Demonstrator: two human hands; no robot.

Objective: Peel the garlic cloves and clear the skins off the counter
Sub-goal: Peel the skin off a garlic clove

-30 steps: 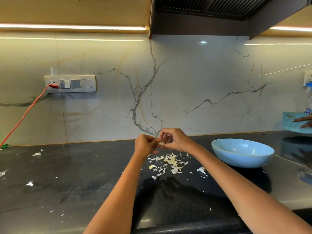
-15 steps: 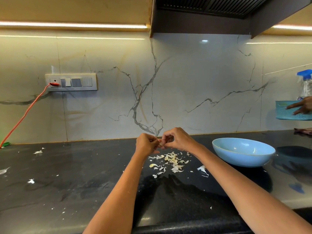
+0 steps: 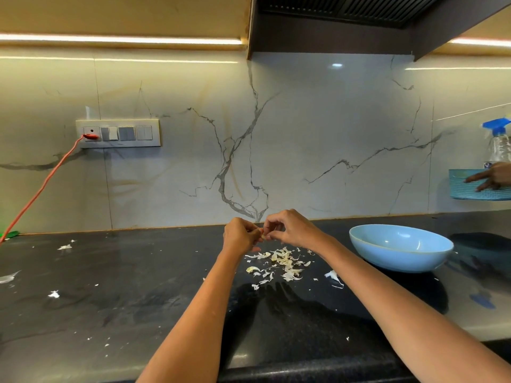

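Garlic clove [image 3: 261, 235], one, between two hands [image 3: 265, 233], one bowl [image 3: 401, 248] nearby

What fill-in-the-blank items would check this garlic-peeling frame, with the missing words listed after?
1. Both the left hand and the right hand pinch one garlic ____.
2. The pile of skins lies on the dark ____.
3. The bowl to the right of the skins is light ____.
4. An orange cord runs to the ____ panel on the wall.

Missing words: clove; counter; blue; switch
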